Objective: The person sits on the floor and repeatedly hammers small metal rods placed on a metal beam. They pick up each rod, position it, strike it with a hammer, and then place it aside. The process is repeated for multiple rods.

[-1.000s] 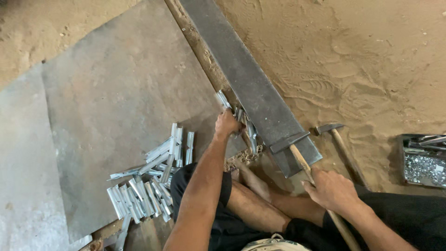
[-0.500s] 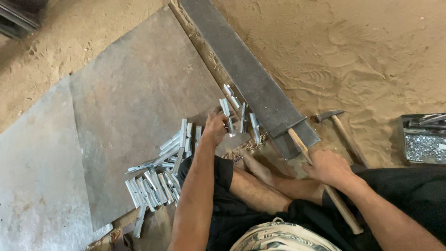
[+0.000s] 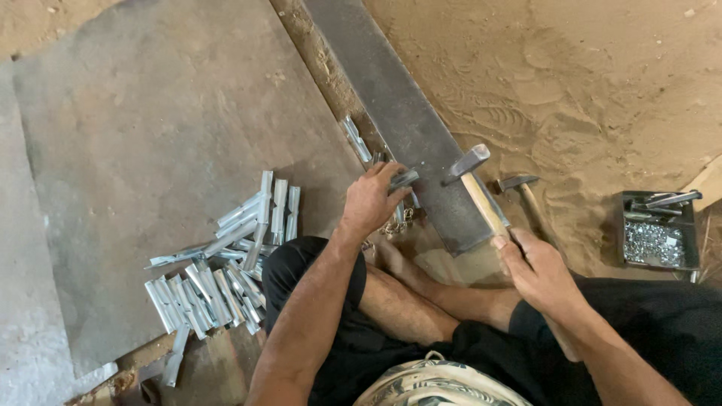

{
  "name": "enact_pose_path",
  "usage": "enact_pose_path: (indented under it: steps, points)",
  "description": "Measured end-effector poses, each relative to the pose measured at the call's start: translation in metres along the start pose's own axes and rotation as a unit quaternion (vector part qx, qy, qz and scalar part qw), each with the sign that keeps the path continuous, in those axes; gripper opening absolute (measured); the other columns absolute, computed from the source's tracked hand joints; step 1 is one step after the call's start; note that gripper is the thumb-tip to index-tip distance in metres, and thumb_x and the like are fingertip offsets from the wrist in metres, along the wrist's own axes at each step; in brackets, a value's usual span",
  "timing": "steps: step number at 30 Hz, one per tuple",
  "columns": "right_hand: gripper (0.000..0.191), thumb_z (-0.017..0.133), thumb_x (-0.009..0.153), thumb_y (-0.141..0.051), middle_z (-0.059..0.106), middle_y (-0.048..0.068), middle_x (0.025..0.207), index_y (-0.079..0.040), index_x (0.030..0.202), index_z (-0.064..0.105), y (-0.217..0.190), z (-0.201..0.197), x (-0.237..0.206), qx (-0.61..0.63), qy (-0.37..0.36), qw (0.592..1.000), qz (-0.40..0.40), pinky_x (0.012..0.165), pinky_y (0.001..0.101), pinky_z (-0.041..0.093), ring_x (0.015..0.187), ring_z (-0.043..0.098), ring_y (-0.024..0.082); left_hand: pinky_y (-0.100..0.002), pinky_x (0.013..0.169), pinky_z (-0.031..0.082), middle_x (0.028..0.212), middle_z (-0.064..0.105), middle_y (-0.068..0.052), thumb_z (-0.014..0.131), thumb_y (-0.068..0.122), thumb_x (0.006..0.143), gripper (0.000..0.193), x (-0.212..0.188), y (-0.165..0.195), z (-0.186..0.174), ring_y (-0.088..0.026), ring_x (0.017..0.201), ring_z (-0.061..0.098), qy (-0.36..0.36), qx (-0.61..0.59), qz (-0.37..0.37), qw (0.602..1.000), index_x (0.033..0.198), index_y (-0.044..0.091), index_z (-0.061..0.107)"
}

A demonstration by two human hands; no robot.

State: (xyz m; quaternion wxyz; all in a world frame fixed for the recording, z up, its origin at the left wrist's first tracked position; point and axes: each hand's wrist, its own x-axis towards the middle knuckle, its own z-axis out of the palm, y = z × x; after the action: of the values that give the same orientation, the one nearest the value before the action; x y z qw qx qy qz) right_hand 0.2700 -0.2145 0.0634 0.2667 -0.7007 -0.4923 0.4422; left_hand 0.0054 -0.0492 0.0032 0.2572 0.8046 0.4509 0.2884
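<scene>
- Hammering step in hand, by the look of it: you are sitting on the sandy ground (image 3: pixel 602 83) with the long steel bar (image 3: pixel 398 113) running away from your knees as the striking surface.
- Your left hand (image 3: pixel 370 201) is closing its fingers around a small metal strip (image 3: pixel 404 179), pinning it against the near part of the bar; the strip's end is poking out past your fingertips.
- Your right hand (image 3: pixel 538 271) is wrapping fully round the wooden handle of the hammer (image 3: pixel 475 184), with its dark head hanging just above the bar and just beside the strip.
- A second hammer (image 3: pixel 524 192) is lying untouched on the sand, just right of the bar.
- More strips are resting against the bar's left edge (image 3: pixel 355 137), and a loose heap of cut metal pieces (image 3: pixel 218 263) is lying on the grey sheet (image 3: pixel 150 120) by your left thigh.
- A small tray of metal bits (image 3: pixel 659 239) is sitting well off to your right.
- I'm judging the blow as not yet landed; head and strip are looking apart, though it's hard to tell exactly.
- The next move is calling for a short, square strike on the strip's exposed end, with your left fingertips staying clear of the head.
- Whether the strip is lying flat on the bar I cannot tell.
</scene>
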Motion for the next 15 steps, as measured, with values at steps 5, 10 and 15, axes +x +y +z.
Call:
enact_pose_path:
  steps: [5, 10, 15]
  points:
    - [0.040, 0.060, 0.100, -0.023, 0.068, 0.015, 0.078, -0.004, 0.135, 0.054, -0.009, 0.008, 0.005, -0.131, 0.110, 0.980, -0.105, 0.063, 0.0395, 0.053, 0.070, 0.069, 0.025, -0.049, 0.078, 0.056, 0.109, 0.065, -0.010, 0.077, 0.022, 0.084, 0.036, 0.006, 0.005, 0.016, -0.036, 0.096, 0.069, -0.032, 0.012, -0.031, 0.999, 0.119, 0.016, 0.071]
    - [0.048, 0.058, 0.098, -0.016, 0.065, 0.014, 0.071, -0.012, 0.145, 0.048, -0.019, 0.014, 0.005, -0.122, 0.075, 0.987, -0.074, 0.059, 0.0398, 0.052, 0.059, 0.067, 0.027, -0.048, 0.083, 0.056, 0.109, 0.066, -0.013, 0.078, 0.015, 0.079, 0.038, 0.009, 0.001, 0.026, -0.036, 0.096, 0.069, -0.004, -0.017, -0.033, 0.999, 0.117, 0.014, 0.074]
    - [0.045, 0.058, 0.099, -0.014, 0.065, 0.013, 0.073, -0.011, 0.143, 0.050, -0.026, 0.021, 0.009, -0.121, 0.070, 0.982, -0.126, 0.061, 0.0385, 0.053, 0.061, 0.067, 0.027, -0.047, 0.084, 0.056, 0.106, 0.072, -0.009, 0.080, 0.019, 0.077, 0.028, 0.008, 0.001, 0.026, -0.034, 0.097, 0.070, -0.026, -0.042, -0.103, 0.993, 0.104, 0.013, 0.075]
